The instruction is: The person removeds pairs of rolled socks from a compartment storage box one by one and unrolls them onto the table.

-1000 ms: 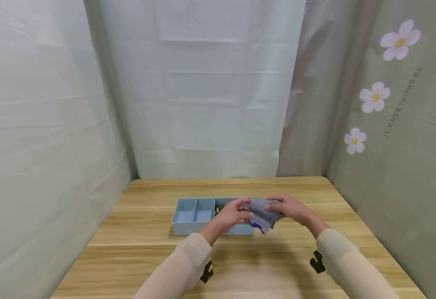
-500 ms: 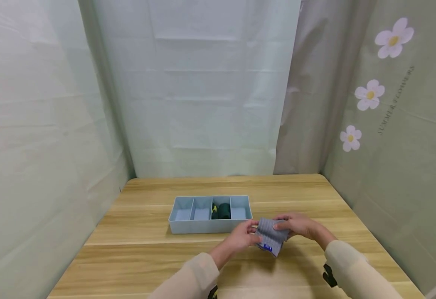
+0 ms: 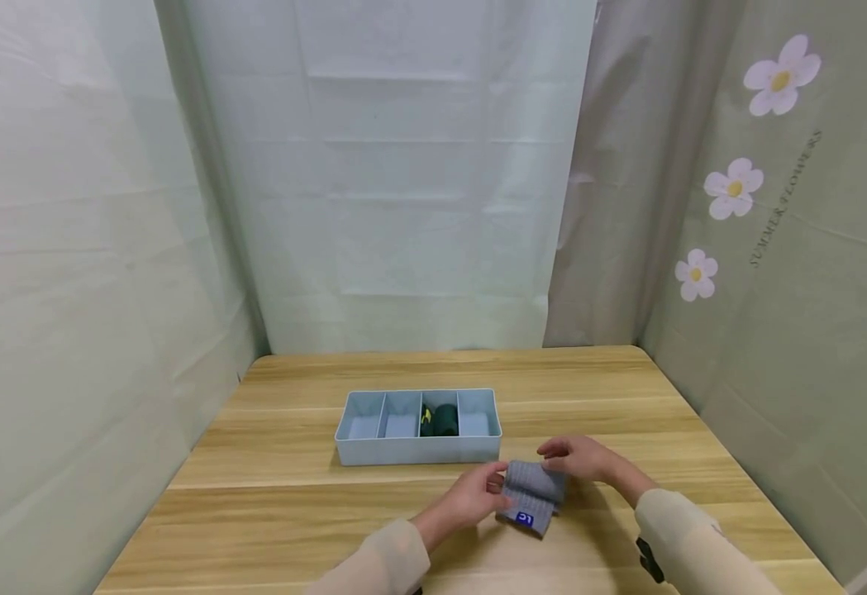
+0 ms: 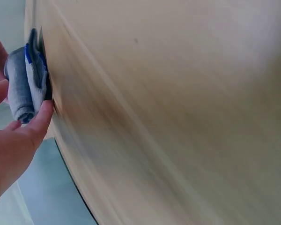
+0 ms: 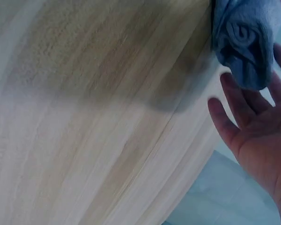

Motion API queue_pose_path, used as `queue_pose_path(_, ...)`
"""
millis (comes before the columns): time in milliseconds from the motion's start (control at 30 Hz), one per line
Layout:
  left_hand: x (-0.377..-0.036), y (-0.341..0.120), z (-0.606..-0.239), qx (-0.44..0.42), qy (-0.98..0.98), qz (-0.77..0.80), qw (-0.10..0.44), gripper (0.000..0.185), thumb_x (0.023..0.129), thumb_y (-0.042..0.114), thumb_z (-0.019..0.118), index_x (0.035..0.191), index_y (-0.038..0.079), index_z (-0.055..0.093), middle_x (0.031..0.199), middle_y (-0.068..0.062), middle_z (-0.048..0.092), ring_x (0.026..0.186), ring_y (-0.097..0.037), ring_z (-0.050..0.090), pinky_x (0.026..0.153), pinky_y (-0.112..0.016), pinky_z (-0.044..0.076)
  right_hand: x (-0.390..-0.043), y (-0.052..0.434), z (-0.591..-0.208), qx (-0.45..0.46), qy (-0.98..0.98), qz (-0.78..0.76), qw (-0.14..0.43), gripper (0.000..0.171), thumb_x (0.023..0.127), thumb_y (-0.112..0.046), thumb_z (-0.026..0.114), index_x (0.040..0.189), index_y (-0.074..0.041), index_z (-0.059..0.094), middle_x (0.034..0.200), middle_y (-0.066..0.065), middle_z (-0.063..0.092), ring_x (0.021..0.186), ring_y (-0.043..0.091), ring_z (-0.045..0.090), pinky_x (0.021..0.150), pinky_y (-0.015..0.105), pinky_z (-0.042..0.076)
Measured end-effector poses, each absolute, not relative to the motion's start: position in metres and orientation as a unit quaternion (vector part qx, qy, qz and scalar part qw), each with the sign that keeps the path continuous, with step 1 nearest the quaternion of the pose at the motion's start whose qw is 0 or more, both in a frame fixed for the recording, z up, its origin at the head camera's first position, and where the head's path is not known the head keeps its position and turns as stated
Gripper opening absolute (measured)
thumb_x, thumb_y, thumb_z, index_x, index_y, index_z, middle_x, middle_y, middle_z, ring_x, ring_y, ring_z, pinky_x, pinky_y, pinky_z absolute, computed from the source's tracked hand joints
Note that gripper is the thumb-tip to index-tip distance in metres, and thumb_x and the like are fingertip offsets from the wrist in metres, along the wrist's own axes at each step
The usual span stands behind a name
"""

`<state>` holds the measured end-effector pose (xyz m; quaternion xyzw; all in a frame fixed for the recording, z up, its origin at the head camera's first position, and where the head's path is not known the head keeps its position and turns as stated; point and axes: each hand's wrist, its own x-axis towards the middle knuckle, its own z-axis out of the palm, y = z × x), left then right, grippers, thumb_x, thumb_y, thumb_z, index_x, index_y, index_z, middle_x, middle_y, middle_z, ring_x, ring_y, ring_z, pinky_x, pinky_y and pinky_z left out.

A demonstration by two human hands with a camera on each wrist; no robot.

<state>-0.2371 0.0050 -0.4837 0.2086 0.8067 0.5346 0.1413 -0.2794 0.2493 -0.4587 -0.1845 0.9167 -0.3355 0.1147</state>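
A grey ribbed sock (image 3: pixel 533 492), folded and partly rolled, lies on the wooden table, its flat end bearing a blue "LC" label. In the right wrist view, the rolled end of the sock (image 5: pixel 246 40) shows a spiral of layers. My left hand (image 3: pixel 470 496) is at the sock's left edge, thumb touching the flat part near the label, fingers by the roll. At the roll's right end is my right hand (image 3: pixel 585 461), its thumb close to the fabric; its fingers (image 5: pixel 232 101) are spread and hold nothing.
Behind the hands stands a light blue box (image 3: pixel 418 450) with several compartments. One compartment contains a dark green roll (image 3: pixel 445 420) with a yellow-patterned part beside it. Fabric curtains (image 3: pixel 433 207) surround the wooden table (image 3: pixel 269 496) at the back and sides.
Both hands have brought the grey sock from in front of the box down to the table nearer the body. The roll now stands apart from the flat labelled end, and the right fingers have loosened.
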Motion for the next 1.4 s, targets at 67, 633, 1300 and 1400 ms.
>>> queue_pose_path(67,-0.238,0.001,-0.485,0.212,0.820,0.515,0.130,0.054,0.088,0.001,0.069,0.138,-0.008,0.050,0.121,-0.023,0.062,0.111,-0.036,0.061,0.095,-0.046,0.050,-0.278,0.248,-0.459,-0.180,0.919,-0.337,0.093,0.031,0.095,-0.015,0.065,0.121,0.001,0.067,0.115,0.015,0.068,0.108,0.032,0.062,0.094,0.054,0.048)
queue_pose_path(633,-0.235,-0.004,-0.500,0.300,0.839,0.453,0.007,0.030,0.090,0.015,0.074,0.117,0.002,0.070,0.117,-0.010,0.069,0.109,-0.025,0.063,0.093,-0.035,0.051,-0.251,0.245,-0.479,-0.296,0.915,-0.254,-0.097,0.036,0.086,-0.019,0.078,0.118,-0.004,0.071,0.124,0.012,0.066,0.113,0.034,0.062,0.093,0.053,0.049)
queue_pose_path(1300,-0.236,0.017,-0.515,0.338,0.892,0.291,-0.074,0.028,0.084,0.018,0.078,0.106,0.002,0.074,0.108,-0.005,0.068,0.104,-0.014,0.062,0.092,-0.028,0.048,-0.256,0.252,-0.497,-0.300,0.922,-0.216,-0.113,0.039,0.089,-0.030,0.075,0.117,-0.003,0.071,0.115,0.010,0.071,0.105,0.030,0.066,0.089,0.048,0.051)
queue_pose_path(1400,-0.235,0.015,-0.517,0.347,0.897,0.266,-0.065,0.029,0.087,0.020,0.077,0.109,0.002,0.074,0.111,-0.005,0.067,0.106,-0.015,0.061,0.095,-0.028,0.047,-0.259,0.251,-0.501,-0.285,0.927,-0.224,-0.098,0.036,0.090,-0.030,0.074,0.115,-0.004,0.072,0.109,0.009,0.072,0.101,0.028,0.068,0.086,0.046,0.053)
